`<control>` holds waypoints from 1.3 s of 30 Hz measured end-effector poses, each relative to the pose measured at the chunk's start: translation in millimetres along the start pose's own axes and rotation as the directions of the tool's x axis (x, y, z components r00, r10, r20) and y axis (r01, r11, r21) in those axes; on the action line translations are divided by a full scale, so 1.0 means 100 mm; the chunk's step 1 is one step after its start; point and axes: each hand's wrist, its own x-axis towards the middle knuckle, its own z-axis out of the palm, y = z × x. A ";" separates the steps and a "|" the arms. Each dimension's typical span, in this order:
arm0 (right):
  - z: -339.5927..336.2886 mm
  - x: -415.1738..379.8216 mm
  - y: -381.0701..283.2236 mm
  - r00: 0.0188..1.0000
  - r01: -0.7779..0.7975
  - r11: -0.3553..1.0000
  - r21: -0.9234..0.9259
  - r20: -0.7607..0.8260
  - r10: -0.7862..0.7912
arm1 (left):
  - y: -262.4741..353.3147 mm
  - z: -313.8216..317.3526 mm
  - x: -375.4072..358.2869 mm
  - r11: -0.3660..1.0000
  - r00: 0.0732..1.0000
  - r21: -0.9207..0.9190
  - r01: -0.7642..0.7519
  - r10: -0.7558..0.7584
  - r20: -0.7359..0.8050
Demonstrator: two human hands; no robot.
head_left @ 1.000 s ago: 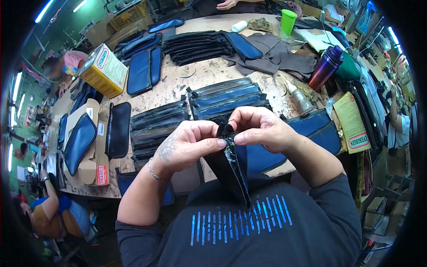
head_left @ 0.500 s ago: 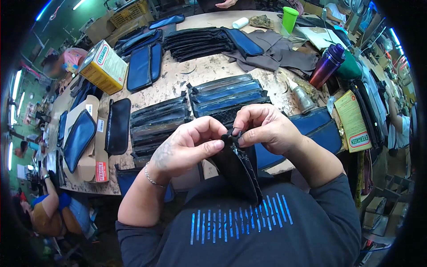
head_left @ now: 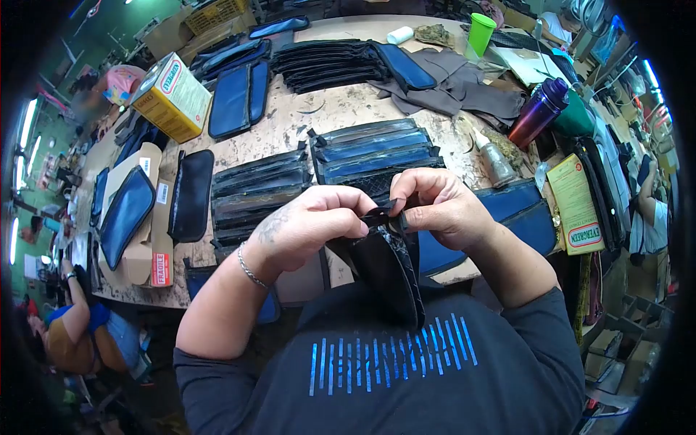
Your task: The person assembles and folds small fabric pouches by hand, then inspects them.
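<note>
A black pouch-like piece (head_left: 380,272) hangs in front of my chest, its upper end pinched between both hands. My left hand (head_left: 312,221) grips its left upper corner with thumb and forefinger. At the right upper corner, my right hand (head_left: 444,210) is closed on the same piece, thumb below and forefinger above. A small dark strip stands up between the fingertips. Just beyond my hands lie overlapping rows of blue and black pouch pieces (head_left: 373,156), with another row (head_left: 254,188) to the left. Larger blue panels (head_left: 511,217) rest right of my right hand.
A yellow tin (head_left: 170,101) stands back left, near a cardboard box (head_left: 138,254) bearing a blue panel. A stack of black pieces (head_left: 326,64), a green cup (head_left: 480,35), a purple bottle (head_left: 540,112) and a glue bottle (head_left: 494,159) stand farther back and right. Other people sit at the left.
My fingertips have parted slightly, spreading the top edge of the black piece wider. My left hand has turned a little, and the view has shifted slightly.
</note>
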 end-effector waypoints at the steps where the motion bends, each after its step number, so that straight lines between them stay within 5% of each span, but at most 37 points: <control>1: 0.00 0.00 0.00 1.000 -0.003 1.000 0.019 -0.009 0.003 | 0.02 -0.03 0.02 0.997 0.999 0.079 -0.008 0.005 0.038; 9: -0.06 0.04 0.02 0.990 -0.009 0.996 0.092 -0.137 0.022 | 0.01 -0.22 0.22 0.984 0.998 0.172 -0.048 0.040 0.047; 18: -0.05 0.06 0.05 0.991 0.025 1.000 -0.019 -0.130 -0.027 | -0.08 -0.20 0.14 0.994 0.998 -0.088 -0.058 0.057 -0.012; 20: -0.04 0.06 0.07 0.992 0.042 0.998 -0.046 -0.120 -0.047 | -0.07 -0.16 0.11 0.989 0.992 0.109 -0.102 0.110 -0.068; 30: -0.01 0.03 0.07 0.979 0.130 0.916 -0.379 -0.099 -0.180 | -0.21 -0.02 0.01 0.908 0.922 0.252 -0.334 0.370 -0.114; 31: 0.00 0.02 0.07 0.979 0.128 0.918 -0.376 -0.100 -0.178 | -0.27 -0.10 0.02 0.749 0.873 0.500 -0.434 0.488 0.028; 33: 0.05 -0.01 0.04 0.938 0.296 0.661 -0.689 0.078 -0.338 | -0.27 -0.10 -0.02 0.822 0.897 0.383 -0.421 0.440 0.041; 35: 0.17 -0.06 0.02 0.908 0.365 0.536 -0.761 0.163 -0.386 | -0.21 -0.14 -0.09 0.791 0.895 0.424 -0.441 0.424 0.141; 37: 0.20 -0.09 0.00 0.800 0.507 0.215 -0.835 0.363 -0.477 | -0.17 -0.11 -0.14 0.783 0.875 0.395 -0.481 0.456 0.162; 39: 0.25 -0.15 -0.05 0.805 0.510 0.152 -0.846 0.408 -0.430 | -0.14 0.01 -0.21 0.825 0.924 0.429 -0.368 0.375 0.072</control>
